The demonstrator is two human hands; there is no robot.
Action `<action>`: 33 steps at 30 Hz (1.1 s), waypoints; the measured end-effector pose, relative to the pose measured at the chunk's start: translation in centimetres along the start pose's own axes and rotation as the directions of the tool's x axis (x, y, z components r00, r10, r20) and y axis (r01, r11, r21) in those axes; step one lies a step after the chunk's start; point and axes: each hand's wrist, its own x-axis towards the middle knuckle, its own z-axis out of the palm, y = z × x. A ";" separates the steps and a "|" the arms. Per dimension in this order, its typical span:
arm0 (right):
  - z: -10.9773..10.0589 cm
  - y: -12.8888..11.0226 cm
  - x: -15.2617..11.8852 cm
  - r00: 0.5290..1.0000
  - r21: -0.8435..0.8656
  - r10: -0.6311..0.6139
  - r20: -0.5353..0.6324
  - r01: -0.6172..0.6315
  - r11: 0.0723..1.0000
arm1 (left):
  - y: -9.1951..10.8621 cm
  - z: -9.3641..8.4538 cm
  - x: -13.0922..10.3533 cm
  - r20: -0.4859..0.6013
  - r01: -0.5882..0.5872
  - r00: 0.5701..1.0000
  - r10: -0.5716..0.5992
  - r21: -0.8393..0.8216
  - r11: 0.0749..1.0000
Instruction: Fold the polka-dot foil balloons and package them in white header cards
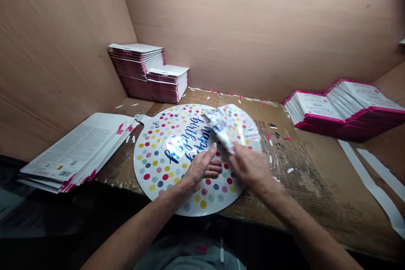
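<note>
A flat, round foil balloon (161, 139) lies on the cardboard-covered bench, white with coloured dots and blue "happy birthday" lettering. Its neck tab points left. My right hand (248, 164) grips a folded, crinkled piece of dotted foil (221, 128) above the balloon's right side. Whether this piece is a second balloon or part of the same one, I cannot tell. My left hand (204, 166) hovers over the balloon's middle, thumb raised and fingers loosely bent, with nothing visible in it.
Stacked white-and-pink card packets (136, 69) stand at the back left, with more packets (348, 103) at the right. Printed white sleeves (76, 147) lie fanned at left. White strips (370, 181) and paper scraps are scattered on the cardboard (294, 177). Wooden walls (237, 29) enclose the bench.
</note>
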 end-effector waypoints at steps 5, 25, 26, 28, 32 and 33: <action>2.8 -3.9 -1.4 0.817 0.247 -0.575 0.031 0.552 0.797 | 0.5 -3.9 -1.8 -0.226 -0.062 0.974 0.022 -0.169 0.984; 5.9 -3.3 9.7 0.956 0.385 -0.085 0.279 -0.031 0.922 | 0.0 -12.5 -3.0 -0.172 -0.132 0.795 0.582 0.887 0.442; 6.3 -3.7 10.4 0.961 0.356 -0.006 0.278 -0.097 0.929 | 0.5 -12.1 -2.6 -0.269 -0.040 0.797 0.541 0.870 0.491; 7.0 -4.4 11.5 0.951 0.300 0.087 0.296 -0.179 0.937 | 1.2 -11.2 -2.0 -0.396 0.129 0.772 0.497 0.863 0.488; 6.8 -4.9 12.2 0.903 0.226 0.103 0.418 -0.213 0.950 | 1.6 -10.8 -1.1 -0.190 0.134 0.698 0.691 0.982 0.135; 6.5 -5.0 12.1 0.894 0.209 0.104 0.436 -0.213 0.954 | 1.3 -11.1 -0.8 -0.066 0.075 0.707 0.704 0.997 0.017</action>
